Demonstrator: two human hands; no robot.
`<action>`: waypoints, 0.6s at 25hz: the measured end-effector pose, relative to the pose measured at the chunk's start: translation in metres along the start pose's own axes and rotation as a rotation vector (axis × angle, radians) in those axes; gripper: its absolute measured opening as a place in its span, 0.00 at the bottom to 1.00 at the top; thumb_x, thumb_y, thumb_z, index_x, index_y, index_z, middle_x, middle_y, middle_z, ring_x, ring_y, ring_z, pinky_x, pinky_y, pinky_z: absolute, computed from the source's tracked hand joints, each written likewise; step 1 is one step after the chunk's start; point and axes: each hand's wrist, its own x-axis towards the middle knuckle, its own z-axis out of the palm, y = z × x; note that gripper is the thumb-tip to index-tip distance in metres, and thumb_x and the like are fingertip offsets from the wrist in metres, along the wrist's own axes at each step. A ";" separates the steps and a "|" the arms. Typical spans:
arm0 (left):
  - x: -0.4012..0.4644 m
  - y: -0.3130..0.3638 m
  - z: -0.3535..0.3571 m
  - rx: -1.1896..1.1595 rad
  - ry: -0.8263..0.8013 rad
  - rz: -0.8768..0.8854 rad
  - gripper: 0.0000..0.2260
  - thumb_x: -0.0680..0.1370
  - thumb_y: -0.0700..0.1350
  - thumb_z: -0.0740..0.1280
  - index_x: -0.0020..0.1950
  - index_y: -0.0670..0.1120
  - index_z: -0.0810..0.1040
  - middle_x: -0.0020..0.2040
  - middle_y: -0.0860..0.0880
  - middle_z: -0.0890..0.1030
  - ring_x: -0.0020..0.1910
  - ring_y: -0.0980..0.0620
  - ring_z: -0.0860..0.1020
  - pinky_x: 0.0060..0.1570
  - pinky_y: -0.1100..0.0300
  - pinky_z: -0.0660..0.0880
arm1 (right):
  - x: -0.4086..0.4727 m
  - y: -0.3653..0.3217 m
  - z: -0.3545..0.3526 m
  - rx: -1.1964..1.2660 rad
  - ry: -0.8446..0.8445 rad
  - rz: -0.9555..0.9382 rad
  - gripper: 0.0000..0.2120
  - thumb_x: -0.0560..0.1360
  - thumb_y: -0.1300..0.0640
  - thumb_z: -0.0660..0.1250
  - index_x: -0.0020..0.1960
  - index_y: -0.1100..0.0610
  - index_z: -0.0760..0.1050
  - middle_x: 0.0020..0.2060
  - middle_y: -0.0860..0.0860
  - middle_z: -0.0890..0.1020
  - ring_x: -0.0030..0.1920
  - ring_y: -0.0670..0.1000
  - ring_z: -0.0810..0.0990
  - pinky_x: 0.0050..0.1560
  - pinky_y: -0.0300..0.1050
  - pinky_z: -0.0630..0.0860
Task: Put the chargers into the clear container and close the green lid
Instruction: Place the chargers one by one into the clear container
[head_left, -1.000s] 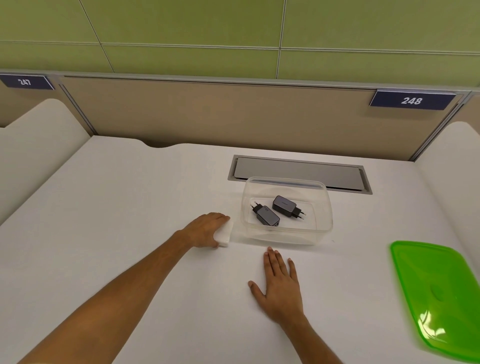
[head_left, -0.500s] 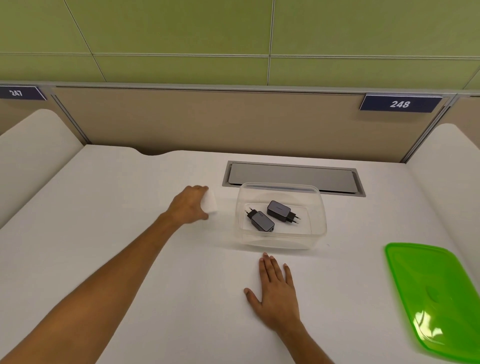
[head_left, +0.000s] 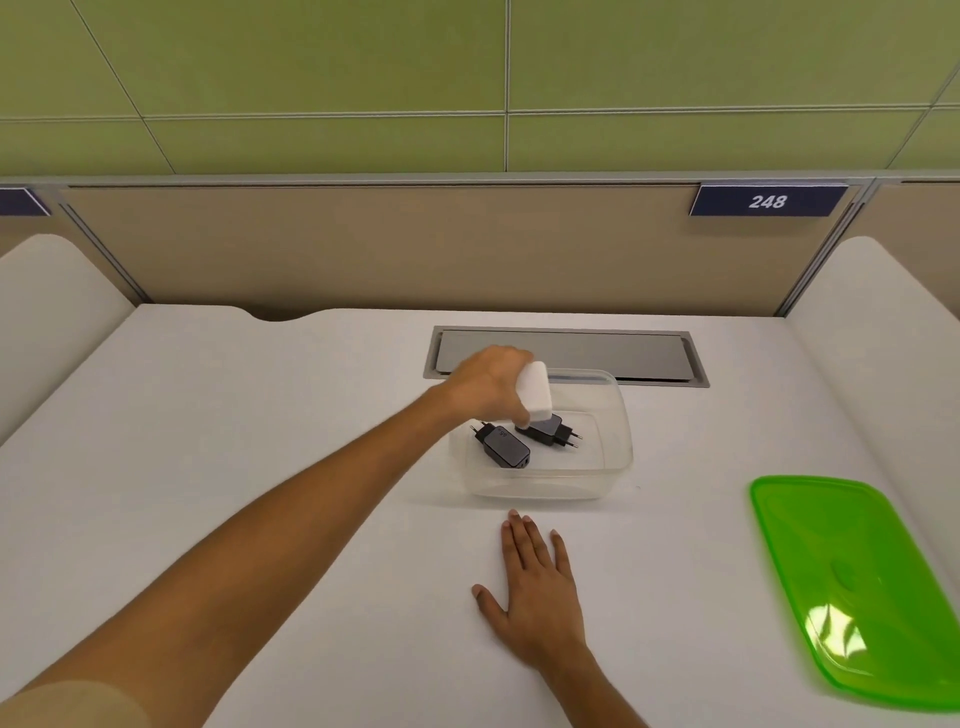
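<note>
**White charger held over the open container**

The left hand (head_left: 488, 387) grips a white charger (head_left: 535, 392), fingers curled around its far side and thumb under its near end; most of the white block sticks out to the right of the fingers. It hangs above the left half of the clear container (head_left: 621, 441), not touching the rim or what lies inside.

Chargers in view: three. Two dark ones lie on the container floor, the near dark charger (head_left: 505, 447) towards the left wall with its prongs pointing away and left, the far dark charger (head_left: 553, 432) just behind it, partly hidden by the white one, prongs pointing right.

One container stands near the middle of the table (head_left: 260, 415), just in front of the grey cable hatch (head_left: 566, 353). One green lid (head_left: 852, 587) lies flat near the table's right edge, well apart from the container.

The right hand (head_left: 537, 590) rests palm down, fingers spread flat, holding nothing, just in front of the container.
</note>
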 end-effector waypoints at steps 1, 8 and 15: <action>0.006 0.008 0.007 0.007 -0.042 0.016 0.30 0.62 0.49 0.78 0.61 0.46 0.74 0.57 0.47 0.78 0.55 0.45 0.76 0.42 0.55 0.74 | 0.000 0.000 0.000 0.003 -0.001 0.001 0.38 0.75 0.34 0.54 0.73 0.61 0.64 0.74 0.53 0.64 0.73 0.51 0.63 0.69 0.55 0.53; 0.037 0.033 0.064 0.008 -0.276 0.050 0.23 0.61 0.50 0.78 0.51 0.45 0.75 0.51 0.47 0.78 0.49 0.45 0.77 0.47 0.50 0.79 | 0.001 0.000 0.001 0.014 -0.007 0.010 0.38 0.75 0.34 0.54 0.74 0.60 0.63 0.74 0.54 0.64 0.73 0.52 0.63 0.70 0.56 0.52; 0.052 0.033 0.090 0.091 -0.400 0.067 0.28 0.66 0.52 0.76 0.62 0.45 0.74 0.57 0.47 0.78 0.56 0.44 0.75 0.55 0.53 0.70 | 0.001 0.001 0.003 0.022 -0.022 0.016 0.38 0.75 0.33 0.53 0.74 0.60 0.62 0.74 0.53 0.63 0.74 0.52 0.62 0.70 0.56 0.52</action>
